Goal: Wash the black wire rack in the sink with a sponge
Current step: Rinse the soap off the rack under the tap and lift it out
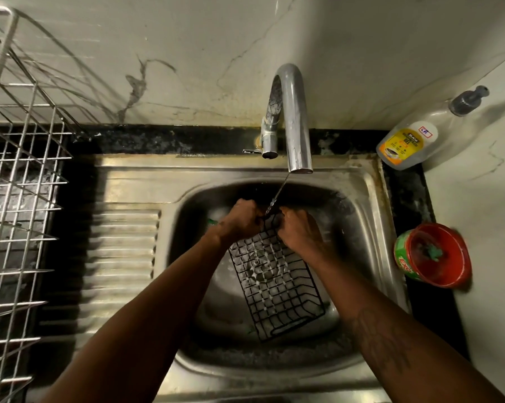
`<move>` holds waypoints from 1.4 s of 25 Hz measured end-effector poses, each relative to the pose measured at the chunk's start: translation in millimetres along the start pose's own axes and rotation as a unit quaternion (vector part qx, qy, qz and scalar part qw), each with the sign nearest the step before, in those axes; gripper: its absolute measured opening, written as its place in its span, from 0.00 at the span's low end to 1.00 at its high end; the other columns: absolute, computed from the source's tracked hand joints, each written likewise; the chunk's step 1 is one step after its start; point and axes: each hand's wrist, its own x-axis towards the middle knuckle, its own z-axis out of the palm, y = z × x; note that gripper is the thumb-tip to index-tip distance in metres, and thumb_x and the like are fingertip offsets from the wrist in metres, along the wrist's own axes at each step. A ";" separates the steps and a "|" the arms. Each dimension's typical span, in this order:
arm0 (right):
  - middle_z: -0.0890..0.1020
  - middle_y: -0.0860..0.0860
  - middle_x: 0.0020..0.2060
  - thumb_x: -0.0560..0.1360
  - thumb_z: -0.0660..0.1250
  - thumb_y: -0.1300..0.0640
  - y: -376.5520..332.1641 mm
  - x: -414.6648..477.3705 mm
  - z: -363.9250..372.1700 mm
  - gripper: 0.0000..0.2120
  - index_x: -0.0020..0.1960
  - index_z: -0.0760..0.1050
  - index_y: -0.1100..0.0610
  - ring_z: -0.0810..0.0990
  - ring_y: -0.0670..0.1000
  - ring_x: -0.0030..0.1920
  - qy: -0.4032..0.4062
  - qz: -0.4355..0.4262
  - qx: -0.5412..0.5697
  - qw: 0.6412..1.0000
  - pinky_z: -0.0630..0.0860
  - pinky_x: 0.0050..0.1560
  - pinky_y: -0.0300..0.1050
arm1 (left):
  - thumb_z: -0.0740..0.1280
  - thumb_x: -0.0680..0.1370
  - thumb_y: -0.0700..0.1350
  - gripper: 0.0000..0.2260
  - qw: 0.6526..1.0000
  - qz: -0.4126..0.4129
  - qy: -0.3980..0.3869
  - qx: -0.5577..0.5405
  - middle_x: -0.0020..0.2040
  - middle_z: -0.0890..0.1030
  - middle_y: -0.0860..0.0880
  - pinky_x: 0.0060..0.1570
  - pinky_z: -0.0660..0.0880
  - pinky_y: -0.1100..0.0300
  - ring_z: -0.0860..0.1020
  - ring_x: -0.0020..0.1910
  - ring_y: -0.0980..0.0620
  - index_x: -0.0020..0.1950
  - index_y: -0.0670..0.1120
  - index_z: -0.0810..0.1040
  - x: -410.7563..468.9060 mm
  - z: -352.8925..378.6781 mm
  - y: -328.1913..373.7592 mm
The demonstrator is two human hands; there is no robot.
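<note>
The black wire rack (pixel 274 283) stands tilted in the steel sink (pixel 370 228), its near end low in the basin and its far end raised. My left hand (pixel 242 218) grips the rack's far left corner. My right hand (pixel 299 231) grips the far right corner. A thin stream of water falls from the tap (pixel 296 117) onto the rack's top edge between the two hands. A small green bit, possibly the sponge (pixel 212 221), shows just left of my left hand; most of it is hidden.
A ribbed draining board (pixel 123 257) lies left of the basin, with a large steel wire dish rack (pixel 15 199) beyond it. At the right stand a pump bottle of dish liquid (pixel 411 141) and a red tub of dish soap (pixel 437 255).
</note>
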 end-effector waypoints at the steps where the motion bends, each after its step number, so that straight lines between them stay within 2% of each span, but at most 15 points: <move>1: 0.84 0.52 0.50 0.76 0.67 0.57 -2.1 0.2 1.4 0.15 0.61 0.78 0.47 0.83 0.55 0.49 0.011 -0.015 0.018 1.000 0.79 0.46 0.45 | 0.70 0.76 0.43 0.07 1.000 0.006 0.006 -0.010 0.45 0.85 0.44 0.46 0.79 0.58 0.83 0.46 0.46 0.48 0.42 0.85 2.0 0.7 5.7; 3: 0.84 0.51 0.45 0.78 0.63 0.56 -3.8 2.5 1.8 0.09 0.54 0.81 0.51 0.83 0.54 0.47 0.003 -0.027 0.036 0.999 0.77 0.41 0.43 | 0.72 0.76 0.47 0.08 1.000 0.002 0.012 -0.023 0.45 0.86 0.44 0.44 0.78 0.59 0.82 0.42 0.49 0.49 0.42 0.85 5.1 1.7 13.2; 5: 0.82 0.51 0.42 0.79 0.60 0.58 -0.4 3.9 -2.3 0.11 0.51 0.81 0.53 0.83 0.54 0.46 -0.014 -0.039 0.022 0.999 0.78 0.42 0.46 | 0.73 0.77 0.47 0.09 0.999 -0.002 0.029 -0.018 0.45 0.86 0.44 0.44 0.79 0.59 0.81 0.40 0.50 0.51 0.43 0.86 2.9 1.3 13.0; 8: 0.84 0.53 0.49 0.77 0.61 0.66 8.0 2.3 -8.9 0.18 0.59 0.82 0.50 0.83 0.55 0.50 -0.017 -0.076 -0.016 0.997 0.82 0.50 0.49 | 0.70 0.77 0.43 0.07 0.999 -0.012 0.029 0.008 0.46 0.85 0.45 0.47 0.82 0.54 0.84 0.44 0.47 0.52 0.45 0.85 -5.1 -1.8 -6.6; 10: 0.84 0.52 0.52 0.76 0.63 0.69 8.2 2.1 -9.7 0.22 0.62 0.81 0.49 0.83 0.53 0.51 -0.011 -0.090 -0.005 0.996 0.83 0.51 0.48 | 0.68 0.76 0.40 0.08 1.000 -0.020 0.007 0.023 0.47 0.84 0.45 0.45 0.80 0.58 0.83 0.45 0.47 0.54 0.45 0.84 -13.4 -5.1 -18.7; 14: 0.84 0.54 0.46 0.74 0.66 0.68 -1.6 5.4 -7.5 0.17 0.56 0.83 0.52 0.84 0.54 0.46 -0.014 -0.093 -0.033 0.995 0.83 0.46 0.47 | 0.65 0.76 0.35 0.12 0.998 -0.004 0.008 0.064 0.49 0.84 0.43 0.46 0.80 0.57 0.83 0.47 0.45 0.57 0.43 0.83 -14.8 -3.6 -8.1; 18: 0.82 0.57 0.46 0.75 0.64 0.67 -1.2 3.6 -13.2 0.10 0.53 0.81 0.58 0.82 0.57 0.47 -0.056 -0.090 -0.044 0.993 0.76 0.41 0.47 | 0.64 0.78 0.35 0.12 0.996 0.027 0.029 0.082 0.52 0.83 0.39 0.52 0.79 0.52 0.82 0.52 0.40 0.59 0.42 0.82 -7.3 0.1 20.2; 20: 0.83 0.56 0.48 0.76 0.63 0.66 8.4 3.3 -14.1 0.13 0.56 0.81 0.56 0.82 0.57 0.48 -0.057 -0.097 -0.045 0.993 0.80 0.46 0.49 | 0.64 0.79 0.36 0.12 0.996 0.023 0.030 0.075 0.52 0.83 0.40 0.51 0.80 0.53 0.82 0.50 0.42 0.59 0.44 0.82 -7.7 3.5 20.5; 22: 0.84 0.54 0.50 0.77 0.63 0.66 18.9 2.2 -14.4 0.16 0.58 0.82 0.52 0.83 0.56 0.50 -0.052 -0.090 -0.025 0.994 0.81 0.51 0.50 | 0.65 0.81 0.40 0.08 0.998 0.007 0.030 0.064 0.48 0.83 0.45 0.44 0.79 0.59 0.82 0.45 0.49 0.56 0.47 0.83 -9.0 2.7 4.8; 24: 0.85 0.54 0.50 0.77 0.64 0.68 22.7 0.6 -14.8 0.17 0.58 0.82 0.51 0.83 0.55 0.51 -0.039 -0.077 0.000 0.996 0.81 0.52 0.48 | 0.65 0.82 0.45 0.07 0.998 -0.021 0.037 0.050 0.42 0.83 0.48 0.38 0.76 0.63 0.80 0.37 0.54 0.51 0.47 0.83 -11.3 -1.5 -8.7; 25: 0.85 0.54 0.50 0.77 0.64 0.68 20.7 0.4 -14.6 0.17 0.58 0.83 0.52 0.83 0.55 0.51 -0.032 -0.075 0.004 0.997 0.81 0.51 0.47 | 0.65 0.81 0.45 0.08 0.997 -0.030 0.044 0.052 0.40 0.82 0.48 0.38 0.77 0.61 0.80 0.36 0.53 0.49 0.46 0.83 -11.7 -4.5 -8.4; 27: 0.84 0.56 0.49 0.75 0.64 0.68 12.4 1.5 -12.7 0.15 0.55 0.83 0.55 0.83 0.57 0.50 -0.034 -0.076 0.001 0.997 0.81 0.49 0.48 | 0.65 0.80 0.43 0.07 0.996 -0.022 0.054 0.065 0.42 0.83 0.45 0.43 0.80 0.55 0.82 0.40 0.48 0.48 0.44 0.83 -9.3 -5.8 2.4; 29: 0.84 0.57 0.47 0.75 0.65 0.65 7.1 0.3 -11.7 0.11 0.53 0.83 0.57 0.83 0.58 0.48 -0.059 -0.084 -0.018 0.995 0.82 0.48 0.51 | 0.64 0.80 0.42 0.08 0.994 0.012 0.045 0.096 0.47 0.83 0.43 0.47 0.78 0.53 0.82 0.47 0.44 0.53 0.44 0.83 -9.3 -2.1 22.7; 31: 0.85 0.56 0.48 0.75 0.66 0.63 12.7 -1.2 -11.0 0.11 0.54 0.83 0.54 0.84 0.58 0.48 -0.056 -0.085 -0.030 0.994 0.82 0.47 0.49 | 0.65 0.80 0.45 0.09 0.993 0.002 0.041 0.110 0.51 0.83 0.42 0.48 0.76 0.52 0.80 0.51 0.42 0.56 0.45 0.82 -7.2 4.6 24.4; 35: 0.85 0.53 0.53 0.77 0.64 0.66 27.4 -3.7 -16.5 0.20 0.62 0.81 0.49 0.84 0.55 0.51 -0.040 -0.072 -0.025 0.996 0.82 0.51 0.46 | 0.66 0.80 0.55 0.11 0.992 -0.030 0.059 0.106 0.47 0.82 0.46 0.45 0.74 0.56 0.79 0.48 0.47 0.53 0.51 0.84 -9.3 1.4 -1.3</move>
